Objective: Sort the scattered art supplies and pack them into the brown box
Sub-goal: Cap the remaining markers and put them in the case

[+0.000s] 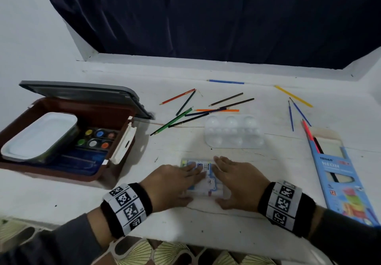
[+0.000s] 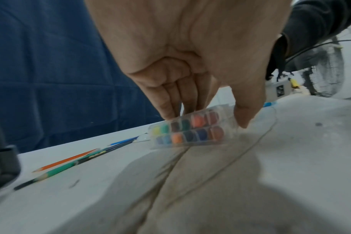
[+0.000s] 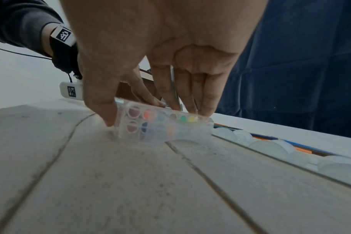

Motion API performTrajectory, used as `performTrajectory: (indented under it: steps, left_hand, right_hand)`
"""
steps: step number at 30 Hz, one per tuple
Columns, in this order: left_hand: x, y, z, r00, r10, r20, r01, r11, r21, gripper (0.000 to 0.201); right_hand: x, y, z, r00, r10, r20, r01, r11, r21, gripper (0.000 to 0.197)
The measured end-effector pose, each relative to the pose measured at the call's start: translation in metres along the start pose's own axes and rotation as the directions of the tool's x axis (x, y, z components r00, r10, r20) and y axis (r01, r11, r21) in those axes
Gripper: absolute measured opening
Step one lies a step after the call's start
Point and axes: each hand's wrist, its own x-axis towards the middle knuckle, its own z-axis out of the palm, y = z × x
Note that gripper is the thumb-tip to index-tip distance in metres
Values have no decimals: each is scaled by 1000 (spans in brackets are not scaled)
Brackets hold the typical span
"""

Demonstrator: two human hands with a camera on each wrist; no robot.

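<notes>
A clear plastic paint set (image 1: pixel 206 184) with a bear label lies on the white table near the front edge. My left hand (image 1: pixel 191 182) pinches its left side between thumb and fingers, and my right hand (image 1: pixel 218 182) pinches its right side. In the left wrist view the paint set (image 2: pixel 190 131) shows two rows of coloured pans and sits tilted under the left hand (image 2: pixel 207 119). The right wrist view shows the paint set (image 3: pixel 162 126) under the right hand (image 3: pixel 154 117). The open brown box (image 1: pixel 92 110) stands at the left with its grey lid raised.
Inside the box are a white tray (image 1: pixel 39 136) and paint pots (image 1: pixel 97 139). Coloured pencils (image 1: pixel 185 112) lie scattered behind my hands. A white palette (image 1: pixel 234 132) lies upside down just beyond them. Blue brushes (image 1: pixel 296 112) and a blue pencil carton (image 1: pixel 340 174) are at the right.
</notes>
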Motion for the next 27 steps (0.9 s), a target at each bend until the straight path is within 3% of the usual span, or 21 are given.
performTrajectory:
  steps: [6, 11, 18, 23, 27]
  left_hand:
    - [-12, 4, 5, 990, -136, -28, 125, 960, -250, 72]
    - [-9, 10, 1, 980, -195, 39, 197, 925, -324, 65]
    - [-4, 30, 6, 944, -328, 31, 306, 839, -450, 77]
    - [-4, 30, -21, 889, -444, -111, 293, 739, -606, 65]
    - [-9, 28, -51, 817, -519, -251, 239, 701, -672, 59]
  right_hand:
    - [11, 3, 18, 998, -39, -41, 40, 999, 20, 99]
    - [20, 6, 22, 999, -11, -32, 16, 987, 161, 113]
    - [22, 21, 35, 994, -14, -108, 48, 946, 321, 114]
    - [15, 27, 7, 967, 3, -253, 92, 927, 365, 111]
    - [17, 23, -25, 904, -20, -428, 176, 928, 328, 106]
